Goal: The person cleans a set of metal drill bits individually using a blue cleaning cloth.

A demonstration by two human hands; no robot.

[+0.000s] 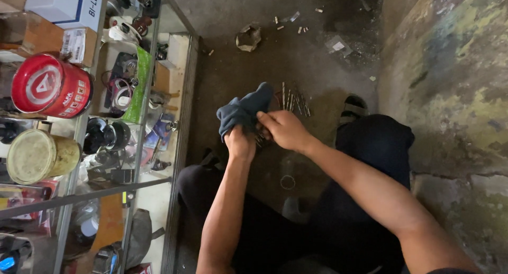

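Observation:
I look down at my knees and a dirty concrete floor. My left hand (239, 143) is closed around a dark blue cloth (244, 108) that bunches up above the fist. My right hand (284, 129) presses against the cloth and the left fist, fingers curled on a small dark metal part (260, 140) that is mostly hidden between the hands. A row of several thin metal rods (295, 101) lies on the floor just beyond the cloth.
A glass display case (182, 110) full of parts stands at left, with a red tin (50, 86) and a yellowish tin (37, 155) on top. A small ring (287, 182) lies on the floor between my legs. A stained wall (455, 83) rises at right. Scraps lie farther off.

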